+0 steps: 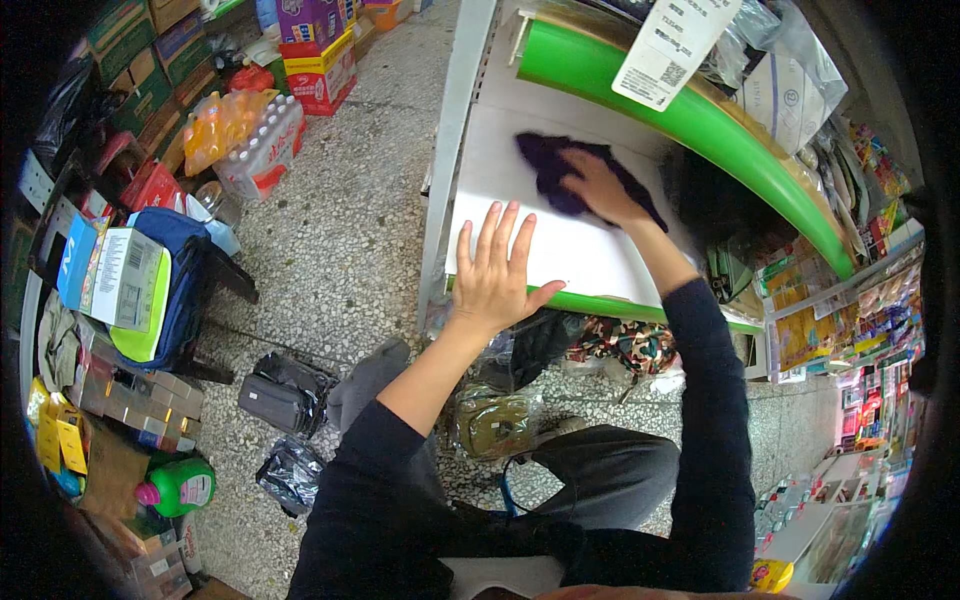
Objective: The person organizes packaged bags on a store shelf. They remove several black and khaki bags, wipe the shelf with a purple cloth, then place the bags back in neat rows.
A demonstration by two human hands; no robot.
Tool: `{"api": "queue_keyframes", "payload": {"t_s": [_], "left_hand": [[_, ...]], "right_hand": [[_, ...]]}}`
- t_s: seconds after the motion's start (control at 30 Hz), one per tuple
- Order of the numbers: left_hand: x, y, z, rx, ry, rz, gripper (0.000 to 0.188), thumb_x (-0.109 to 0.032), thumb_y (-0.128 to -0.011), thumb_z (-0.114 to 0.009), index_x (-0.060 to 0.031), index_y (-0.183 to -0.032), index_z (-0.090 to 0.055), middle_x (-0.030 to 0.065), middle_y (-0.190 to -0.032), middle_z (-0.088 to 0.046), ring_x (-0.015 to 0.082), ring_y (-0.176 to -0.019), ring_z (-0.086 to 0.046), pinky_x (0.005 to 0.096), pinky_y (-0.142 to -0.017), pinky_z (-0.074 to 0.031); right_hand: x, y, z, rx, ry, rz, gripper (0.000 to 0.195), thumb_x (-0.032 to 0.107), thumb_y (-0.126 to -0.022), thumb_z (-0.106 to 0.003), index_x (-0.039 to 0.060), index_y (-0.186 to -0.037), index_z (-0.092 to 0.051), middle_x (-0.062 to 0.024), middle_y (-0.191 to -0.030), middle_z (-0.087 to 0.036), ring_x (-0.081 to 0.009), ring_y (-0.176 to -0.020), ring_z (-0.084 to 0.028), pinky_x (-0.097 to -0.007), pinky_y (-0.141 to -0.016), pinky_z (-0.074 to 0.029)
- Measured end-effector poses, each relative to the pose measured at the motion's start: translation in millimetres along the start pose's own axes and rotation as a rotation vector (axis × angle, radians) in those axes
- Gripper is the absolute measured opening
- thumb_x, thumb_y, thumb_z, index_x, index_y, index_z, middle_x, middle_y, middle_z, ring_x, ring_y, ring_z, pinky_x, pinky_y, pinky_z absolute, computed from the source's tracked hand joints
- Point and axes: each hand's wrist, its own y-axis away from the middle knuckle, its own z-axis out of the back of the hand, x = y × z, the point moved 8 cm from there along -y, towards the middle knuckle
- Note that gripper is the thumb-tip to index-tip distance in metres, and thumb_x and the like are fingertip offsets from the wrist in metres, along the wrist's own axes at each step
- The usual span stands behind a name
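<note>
A white shelf board [577, 259] with a green front strip lies before me. My right hand [600, 187] presses a crumpled dark purple cloth [551, 161] onto the board; the cloth is slightly blurred, and part of it lies beneath the palm. Over the near left part of the board, my left hand [495, 277] is spread, fingers apart, holding nothing. Whether its palm touches the board I cannot tell. A higher shelf with a green edge strip [675, 127] curves above the right hand, bearing a white printed tag [667, 52].
Packaged bags [491, 424] and a black pouch [277, 394] lie on the speckled floor around my legs. At left are a stool with a blue bag [180, 285], packed bottles [262, 146] and a green detergent bottle [180, 486]. A grey upright [450, 150] borders the shelf.
</note>
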Motion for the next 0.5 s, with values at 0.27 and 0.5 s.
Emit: {"api": "queue_keyframes", "payload": {"t_s": [0.27, 0.5], "left_hand": [[7, 1, -2, 0.003, -0.08, 0.017, 0.08, -0.069, -0.082, -0.036, -0.005, -0.132, -0.039, 0.0171, -0.135, -0.04, 0.0334, -0.129, -0.033, 0.0527, -0.105, -0.018], [6, -4, 1, 0.027, -0.108, 0.022, 0.078, -0.067, -0.084, -0.037, -0.0028, -0.128, -0.043, 0.0174, -0.133, -0.042, 0.034, -0.128, -0.035, 0.0535, -0.105, -0.017]], "right_hand": [[112, -66, -65, -0.059, 0.165, -0.046, 0.061, 0.045, -0.083, -0.048, 0.0151, -0.135, -0.041, -0.0138, -0.138, -0.041, -0.0317, -0.127, -0.037, -0.0489, -0.101, -0.033], [69, -34, -29, -0.067, 0.06, 0.091, 0.057, 0.046, -0.083, -0.052, 0.0169, -0.132, -0.046, -0.0103, -0.138, -0.041, -0.0303, -0.127, -0.037, -0.0477, -0.103, -0.031]]}}
